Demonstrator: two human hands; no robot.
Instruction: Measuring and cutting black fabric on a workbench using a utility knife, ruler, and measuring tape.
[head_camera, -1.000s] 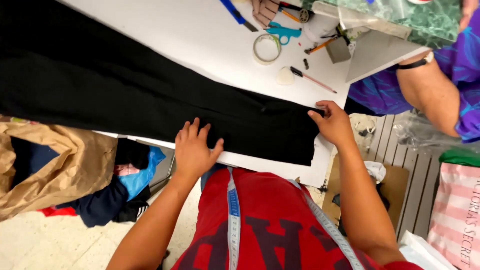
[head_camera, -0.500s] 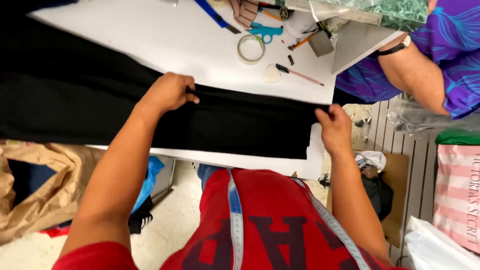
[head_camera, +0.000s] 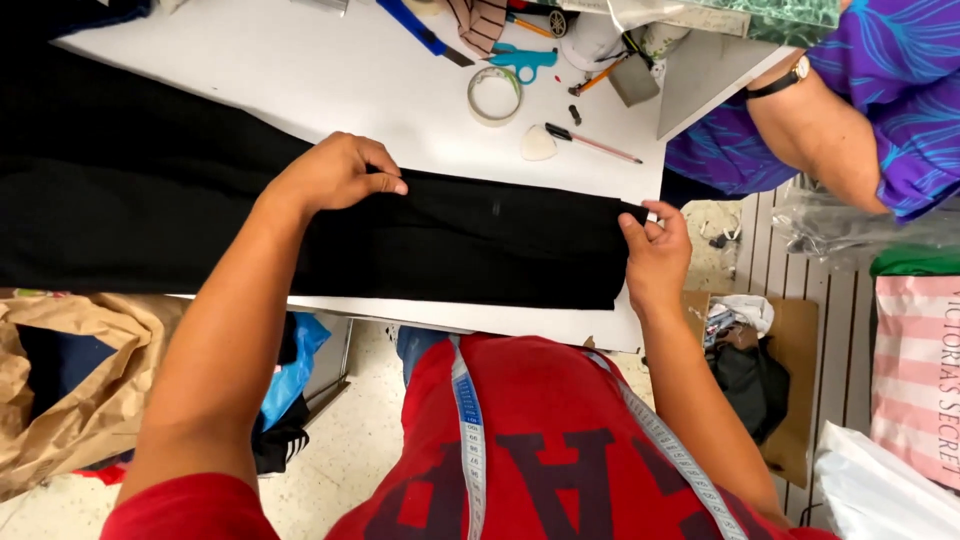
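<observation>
Since a second ago the left hand (head_camera: 335, 175) has left the near edge of the black cloth (head_camera: 470, 240) and reached across to its far edge, where thumb and curled fingers pinch the fold. The right hand (head_camera: 655, 255) stays at the cloth's right end, fingers closed on the corner. The cloth lies stretched across the white table (head_camera: 300, 70), with a tape roll (head_camera: 494, 95) and chalk (head_camera: 538, 143) beyond it.
</observation>
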